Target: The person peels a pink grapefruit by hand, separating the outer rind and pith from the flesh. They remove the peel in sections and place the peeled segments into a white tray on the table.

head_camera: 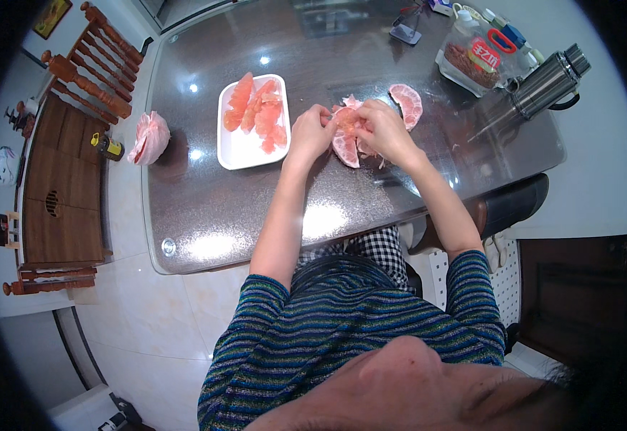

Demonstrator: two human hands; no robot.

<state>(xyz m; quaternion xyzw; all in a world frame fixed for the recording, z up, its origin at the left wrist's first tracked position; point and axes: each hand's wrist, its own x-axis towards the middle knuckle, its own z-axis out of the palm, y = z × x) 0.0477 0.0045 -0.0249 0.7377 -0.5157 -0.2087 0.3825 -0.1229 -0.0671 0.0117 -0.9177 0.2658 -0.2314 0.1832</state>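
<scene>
My left hand and my right hand meet over the table, fingertips pinching opposite sides of a pink pomelo segment. The fingers partly cover it. Just below lies another membrane-covered segment, with scraps of pale membrane around the hands. A further unpeeled segment rests beyond my right hand. Left of my hands, a white tray carries several peeled pieces of pomelo flesh, mostly along its far and right parts.
The glossy dark table has a pink, rind-like bundle at its left edge. A steel vacuum flask, a plastic pouch of reddish-brown contents and a phone-like object stand or lie farther right. A dark chair adjoins the near right edge.
</scene>
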